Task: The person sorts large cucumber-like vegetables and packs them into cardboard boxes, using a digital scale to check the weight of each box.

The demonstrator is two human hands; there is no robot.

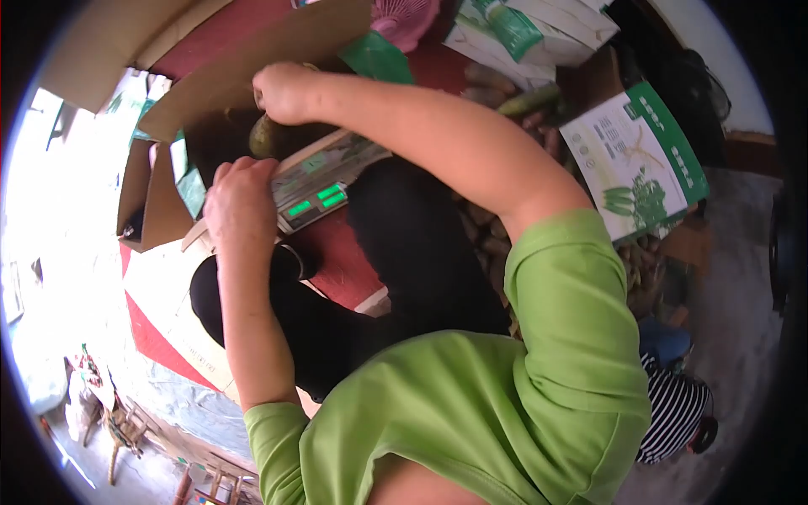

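My right hand [288, 93] is closed, reaching over an open cardboard box [286, 42]. Right below its fingers hangs a rounded, brownish-green vegetable [263, 139], its top hidden by the hand. My left hand [242, 202] curls over the near edge of the box, its fingertips turned away from the camera. Just right of the left hand stands a digital scale [295, 220] with glowing green displays, partly below my right forearm. The box's inside is dark.
A white and green printed carton [635, 164] stands at right, with more printed packaging [539, 34] at top. Brown elongated produce [492, 84] lies beyond my right arm. A pink basket [404, 21] sits at the back. At lower right is a person in a striped top [673, 412].
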